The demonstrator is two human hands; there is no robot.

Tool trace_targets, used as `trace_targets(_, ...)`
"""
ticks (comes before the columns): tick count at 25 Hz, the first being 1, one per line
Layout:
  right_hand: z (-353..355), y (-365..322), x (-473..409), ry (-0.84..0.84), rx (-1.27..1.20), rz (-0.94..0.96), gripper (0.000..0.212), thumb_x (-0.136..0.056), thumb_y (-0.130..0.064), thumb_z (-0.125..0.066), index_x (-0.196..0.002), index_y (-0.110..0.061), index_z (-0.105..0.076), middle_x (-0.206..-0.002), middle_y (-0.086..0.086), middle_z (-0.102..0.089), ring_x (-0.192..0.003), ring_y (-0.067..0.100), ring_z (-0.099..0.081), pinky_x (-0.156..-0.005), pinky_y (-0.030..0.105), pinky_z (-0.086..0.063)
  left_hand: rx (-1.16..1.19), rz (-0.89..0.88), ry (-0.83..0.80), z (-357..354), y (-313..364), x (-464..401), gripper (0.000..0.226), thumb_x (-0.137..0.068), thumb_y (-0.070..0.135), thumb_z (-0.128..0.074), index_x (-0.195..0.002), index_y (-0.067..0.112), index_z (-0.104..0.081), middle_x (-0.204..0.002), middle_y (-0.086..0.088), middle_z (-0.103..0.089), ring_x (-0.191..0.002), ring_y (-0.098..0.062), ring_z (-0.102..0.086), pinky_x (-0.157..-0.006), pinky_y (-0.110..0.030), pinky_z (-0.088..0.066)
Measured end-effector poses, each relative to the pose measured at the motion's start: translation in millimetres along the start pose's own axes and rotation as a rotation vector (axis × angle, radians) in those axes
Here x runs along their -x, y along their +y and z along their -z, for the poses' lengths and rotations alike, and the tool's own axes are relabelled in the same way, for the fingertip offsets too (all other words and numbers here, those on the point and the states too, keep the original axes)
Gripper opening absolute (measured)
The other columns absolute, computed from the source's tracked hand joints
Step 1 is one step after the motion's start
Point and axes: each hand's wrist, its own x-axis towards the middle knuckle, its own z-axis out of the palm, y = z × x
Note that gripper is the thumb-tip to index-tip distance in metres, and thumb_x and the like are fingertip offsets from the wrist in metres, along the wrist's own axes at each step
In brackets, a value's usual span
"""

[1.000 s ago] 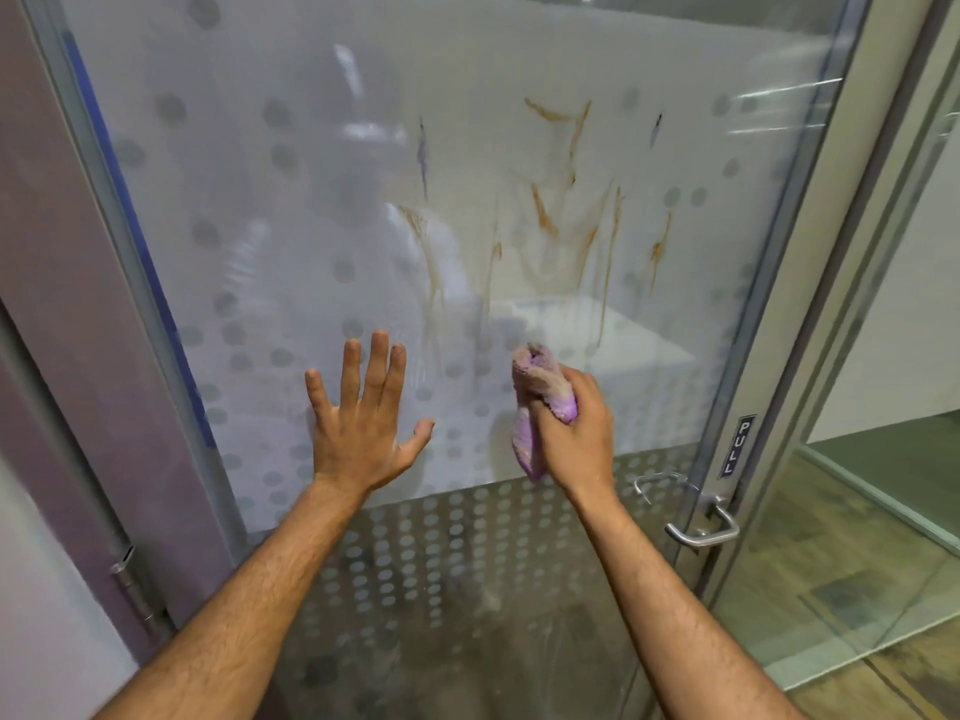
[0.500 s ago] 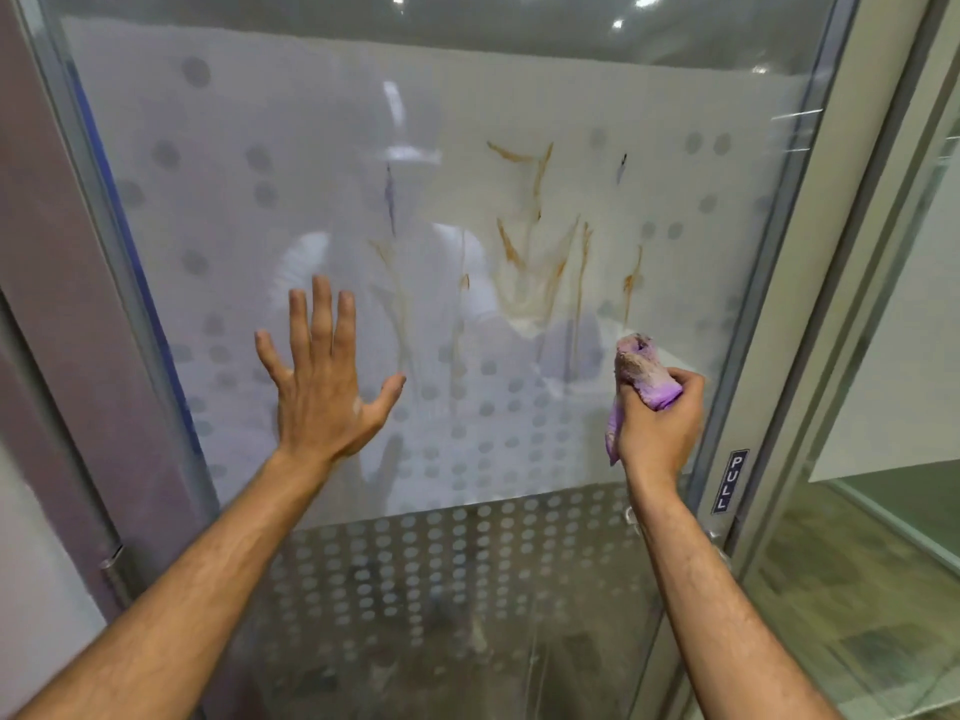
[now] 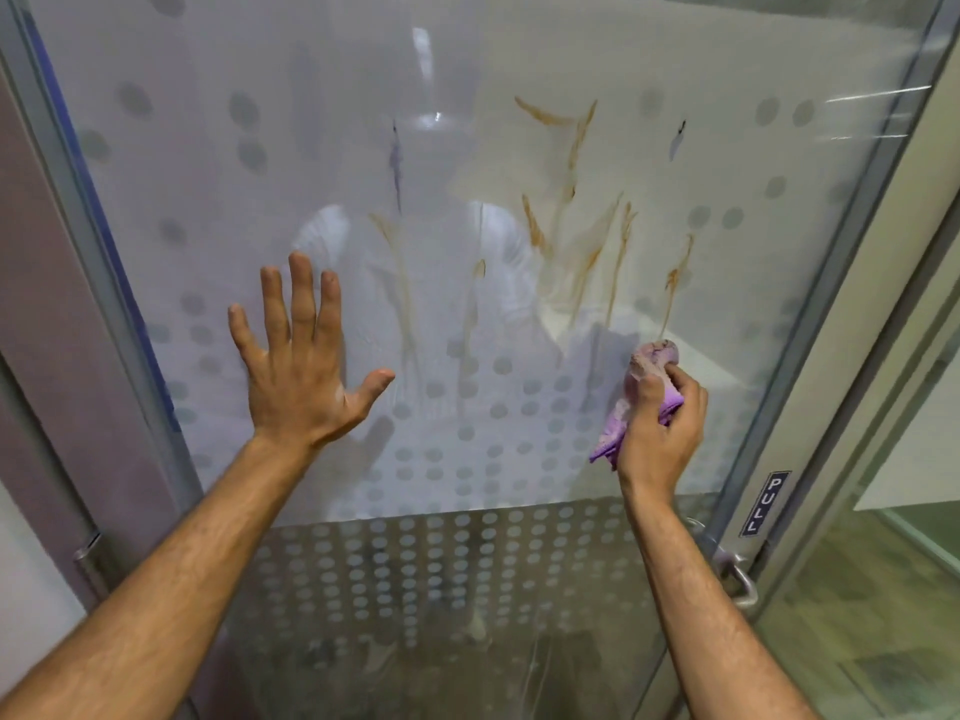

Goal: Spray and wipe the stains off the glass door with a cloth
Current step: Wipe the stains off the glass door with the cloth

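A frosted glass door with a dot pattern fills the view. Brown streaky stains run down its upper middle and right, and two small dark marks sit higher up. My left hand lies flat on the glass with fingers spread, left of the stains. My right hand grips a bunched purple cloth and holds it against the glass just below the right-hand streaks. The cloth's top looks soiled brown. No spray bottle is in view.
A metal door handle sits low at the right, partly behind my right forearm, with a PULL label on the frame above it. A fixed glass panel stands to the right, a grey wall and hinge to the left.
My right hand carried the cloth across the glass from the lower middle to the lower right. My left hand stayed flat on the glass. The camera view shifted slightly.
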Motion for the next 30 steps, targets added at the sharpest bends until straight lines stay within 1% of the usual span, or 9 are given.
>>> trace_targets(2,-10.3,3.9,12.0,-0.020,0.030,0.076,0.045,-0.085,-0.037,-0.063,-0.117,-0.006,-0.063,-0.109,0.004,-0.056,-0.088,-0.012,-0.054,-0.077,0.003,-0.038,-0.020,-0.004,0.010,-1.3,0.0,0.2,0.111,-0.084,0.089,-0.020,-0.161,0.015,0.009,-0.167,-0.009,0.013,-0.155,-0.027,0.021,-0.120,-0.065,0.005)
trace_targets(5,-32.6,5.8,34.3,-0.041,0.120,0.178,0.040,-0.083,-0.022,-0.073,-0.117,-0.005,-0.064,-0.107,0.008,-0.056,-0.090,-0.001,-0.052,-0.082,0.002,-0.038,-0.031,-0.003,0.020,-1.8,-1.3,0.0,0.117,-0.082,0.091,-0.028,-0.161,0.013,0.007,-0.167,-0.009,0.013,-0.155,-0.030,0.018,-0.120,-0.067,0.002)
trace_targets(8,-56.9,3.9,53.6,-0.067,0.127,0.244,0.038,-0.080,-0.011,-0.079,-0.116,-0.006,-0.067,-0.105,0.012,-0.058,-0.093,0.003,-0.053,-0.082,0.002,-0.038,-0.048,-0.022,0.038,-3.1,-0.9,-0.5,0.122,-0.080,0.090,-0.039,-0.162,0.010,0.003,-0.167,-0.009,0.010,-0.157,-0.040,0.001,-0.118,-0.069,-0.003)
trace_targets(10,-69.2,3.4,65.2,-0.096,0.130,0.333,0.035,-0.079,-0.012,-0.080,-0.113,-0.010,-0.070,-0.100,0.010,-0.059,-0.088,0.010,-0.057,-0.077,0.009,-0.044,-0.045,-0.029,0.045,-3.8,-1.0,-1.3,0.124,-0.079,0.089,-0.043,-0.162,0.009,0.003,-0.167,-0.010,0.008,-0.156,-0.043,-0.005,-0.118,-0.070,-0.004)
trace_targets(13,-84.0,6.6,78.6,-0.147,0.179,0.443,0.032,-0.081,-0.011,-0.079,-0.113,-0.013,-0.073,-0.096,0.008,-0.059,-0.081,0.020,-0.060,-0.061,0.033,-0.053,-0.054,-0.028,0.053,-5.2,-1.1,-2.0,0.125,-0.079,0.090,-0.042,-0.161,0.008,0.003,-0.167,-0.012,0.007,-0.156,-0.041,-0.002,-0.118,-0.071,-0.005)
trace_targets(15,-93.1,4.4,85.4,-0.183,0.173,0.509,0.030,-0.086,-0.012,-0.071,-0.115,-0.013,-0.074,-0.096,0.010,-0.061,-0.080,0.024,-0.062,-0.057,0.037,-0.052,-0.070,-0.032,0.055,-6.3,-0.8,-2.2,0.124,-0.078,0.090,-0.042,-0.161,0.007,0.001,-0.167,-0.012,0.005,-0.155,-0.045,-0.007,-0.117,-0.071,-0.006)
trace_targets(20,-117.0,-9.3,113.6,-0.360,0.220,0.691,0.027,-0.088,-0.022,-0.066,-0.114,-0.020,-0.074,-0.096,0.004,-0.062,-0.081,0.022,-0.060,-0.056,0.030,-0.047,-0.049,-0.024,0.044,-5.2,-1.5,-2.9,0.107,-0.088,0.077,-0.035,-0.162,0.011,0.005,-0.170,-0.018,-0.004,-0.156,-0.032,0.011,-0.120,-0.066,0.002)
trace_targets(24,-115.8,-0.3,129.0,-0.449,0.251,0.789,0.029,-0.085,-0.020,-0.066,-0.112,-0.020,-0.074,-0.098,0.000,-0.059,-0.081,0.018,-0.053,-0.055,0.029,-0.045,-0.030,-0.016,0.026,-3.2,-0.7,-3.2,0.097,-0.089,0.064,-0.035,-0.162,0.011,0.003,-0.169,-0.022,-0.010,-0.157,-0.040,-0.002,-0.120,-0.068,-0.002)
trace_targets(30,-74.0,35.2,128.0,-0.644,0.354,0.803,0.041,-0.071,-0.017,-0.076,-0.111,-0.023,-0.069,-0.101,-0.002,-0.058,-0.086,0.017,-0.056,-0.061,0.027,-0.046,-0.041,-0.014,0.013,-1.1,-1.5,-2.9,0.103,-0.084,0.062,-0.044,-0.163,0.013,0.000,-0.169,-0.011,0.005,-0.157,-0.034,0.007,-0.121,-0.066,0.002)
